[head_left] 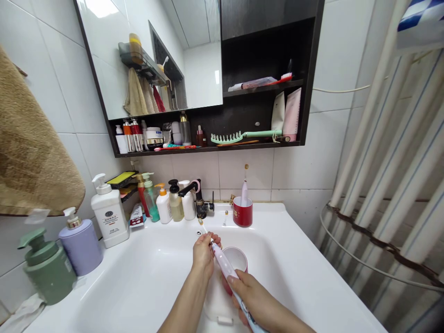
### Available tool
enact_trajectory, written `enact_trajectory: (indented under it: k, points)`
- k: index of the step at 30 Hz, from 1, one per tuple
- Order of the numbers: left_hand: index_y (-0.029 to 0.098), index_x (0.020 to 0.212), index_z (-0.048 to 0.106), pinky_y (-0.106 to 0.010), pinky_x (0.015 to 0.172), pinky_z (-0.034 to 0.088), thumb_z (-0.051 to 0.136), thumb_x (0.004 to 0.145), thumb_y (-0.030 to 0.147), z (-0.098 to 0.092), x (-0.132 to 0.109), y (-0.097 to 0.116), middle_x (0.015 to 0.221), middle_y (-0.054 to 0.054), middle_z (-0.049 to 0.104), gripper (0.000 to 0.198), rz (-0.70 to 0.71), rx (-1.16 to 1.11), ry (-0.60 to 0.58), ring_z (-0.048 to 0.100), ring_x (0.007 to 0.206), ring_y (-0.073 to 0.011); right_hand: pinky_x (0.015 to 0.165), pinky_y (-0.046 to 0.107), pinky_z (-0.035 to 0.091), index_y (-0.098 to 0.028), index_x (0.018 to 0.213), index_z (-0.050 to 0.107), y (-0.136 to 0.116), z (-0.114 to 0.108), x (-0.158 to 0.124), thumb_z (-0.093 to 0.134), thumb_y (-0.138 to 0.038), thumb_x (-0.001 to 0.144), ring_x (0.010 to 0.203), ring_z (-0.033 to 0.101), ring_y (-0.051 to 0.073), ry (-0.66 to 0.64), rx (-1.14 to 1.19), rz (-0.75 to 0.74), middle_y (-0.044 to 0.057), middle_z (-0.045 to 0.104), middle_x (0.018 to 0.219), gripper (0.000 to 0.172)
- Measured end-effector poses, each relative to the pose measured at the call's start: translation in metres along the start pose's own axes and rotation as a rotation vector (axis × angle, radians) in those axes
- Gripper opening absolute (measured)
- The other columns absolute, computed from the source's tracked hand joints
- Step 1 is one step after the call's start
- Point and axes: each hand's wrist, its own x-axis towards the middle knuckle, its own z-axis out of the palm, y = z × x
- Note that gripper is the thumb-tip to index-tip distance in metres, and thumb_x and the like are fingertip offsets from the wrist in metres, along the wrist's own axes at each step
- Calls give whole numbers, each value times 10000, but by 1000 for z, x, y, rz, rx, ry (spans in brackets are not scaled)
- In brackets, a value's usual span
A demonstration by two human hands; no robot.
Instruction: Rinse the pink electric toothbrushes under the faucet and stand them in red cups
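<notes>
Near the middle of the basin, my right hand [248,291] is wrapped around the pink and pale blue handle of an electric toothbrush [225,261]. My left hand [204,253] is closed at its upper end, pinching the thin neck of the brush head [201,224], whose small round tip sticks out above the fingers. The toothbrush slants up and to the left. Behind and below it, a red cup [239,255] with a pale inside is partly hidden by the handle and my right hand. Under my hands in the white sink [138,282] is a white object [215,305], partly covered.
On the back rim, a red cup [243,217] holds another pink electric toothbrush [244,194]; a small piece [226,217] lies beside it. Left are a black faucet [199,199], several pump bottles [110,215] and a towel [34,134]. A mirrored shelf [208,147] hangs above; pipes [381,194] stand right.
</notes>
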Motion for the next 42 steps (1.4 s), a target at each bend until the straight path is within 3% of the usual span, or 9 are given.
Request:
enact_trajectory:
  k: [9,15,19,23,26,29,33,37,42]
  points:
    - [158,556,400,-199,526,420,431,674,121,-11,24,19,504,2,533,128,118,336,125,511,448,-60,345,173,264,-185,683,349,10,2,0,319,-316,728,322,331,43,108,-177,-98,-61,382,499,142]
    - [165,420,412,-260,425,365,518,570,116,15,66,-2,343,8,468,190,81,756,70,474,346,-134,384,181,282,-178,709,371,7,-4,3,290,-320,732,411,379,75,204,-230,-191,-29,411,535,165]
    - [183,338,392,-302,512,365,534,531,123,32,101,-12,298,-8,422,247,145,1055,139,535,484,-215,452,201,303,-161,726,408,15,-6,11,347,-298,698,485,406,109,207,-338,-249,-14,415,516,152]
    - [173,370,420,-349,637,346,547,529,170,37,120,-12,478,-103,536,203,224,1273,158,536,717,-286,426,196,270,-158,745,428,23,-8,18,355,-284,684,451,361,95,208,-371,-251,-25,380,499,158]
    - [147,508,499,-365,717,313,550,541,218,37,118,-13,760,-164,569,94,302,1385,109,485,858,-298,410,192,253,-151,759,443,23,-11,19,352,-289,684,443,340,87,231,-378,-258,-20,389,513,182]
    - [154,689,532,-346,785,273,535,572,249,42,106,-20,974,-141,509,151,373,1454,24,440,941,-262,425,195,281,-143,803,453,21,-14,18,338,-285,687,475,380,102,273,-353,-295,5,440,559,216]
    - [120,685,540,-342,795,268,519,574,110,52,92,-31,912,-149,534,113,346,1486,-58,454,923,-255,480,212,332,-152,833,454,21,-15,18,317,-282,701,535,437,120,331,-321,-346,31,504,647,231]
    - [99,631,528,-336,783,286,440,601,16,57,83,-28,915,-178,524,125,295,1417,-52,445,940,-257,521,229,350,-152,821,459,17,-15,14,328,-271,698,577,469,134,347,-336,-355,45,533,680,216]
    - [124,612,480,-270,612,400,426,672,140,35,57,-6,672,-109,571,83,151,1202,-51,551,722,-191,427,202,340,-148,789,430,7,-16,4,317,-273,712,461,432,91,249,-249,-304,8,477,597,186]
